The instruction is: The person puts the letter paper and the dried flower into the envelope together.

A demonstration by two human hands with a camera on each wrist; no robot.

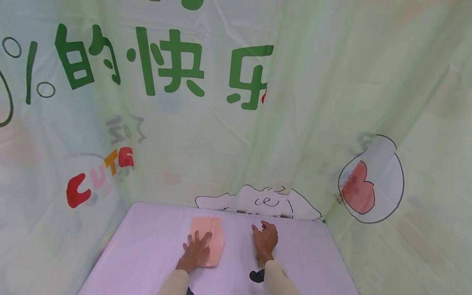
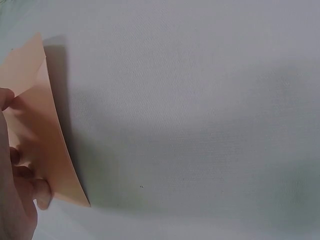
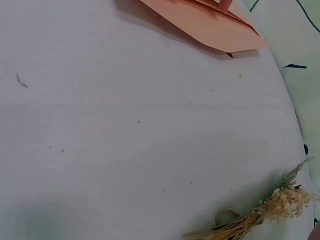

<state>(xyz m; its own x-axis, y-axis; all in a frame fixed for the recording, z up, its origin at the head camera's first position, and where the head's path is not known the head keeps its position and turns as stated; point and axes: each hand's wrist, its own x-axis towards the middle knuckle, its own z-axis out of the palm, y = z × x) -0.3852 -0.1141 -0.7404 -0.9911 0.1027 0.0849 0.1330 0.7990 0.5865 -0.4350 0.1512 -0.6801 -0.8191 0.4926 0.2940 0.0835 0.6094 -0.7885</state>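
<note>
Touching pink paper [image 1: 216, 242]: left hand [image 1: 197, 250]

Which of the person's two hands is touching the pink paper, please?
The left hand: it rests on the pink paper with fingers spread, whereas the right hand is apart from the paper, near the dried flower bouquet.

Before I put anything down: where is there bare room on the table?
On the table, bare patches lie left of the folded pink paper, between it and the dried-flower bouquet (some specks there), and right of the right hand. Crowded: the paper under the left hand, and the bouquet near the right hand.
</note>
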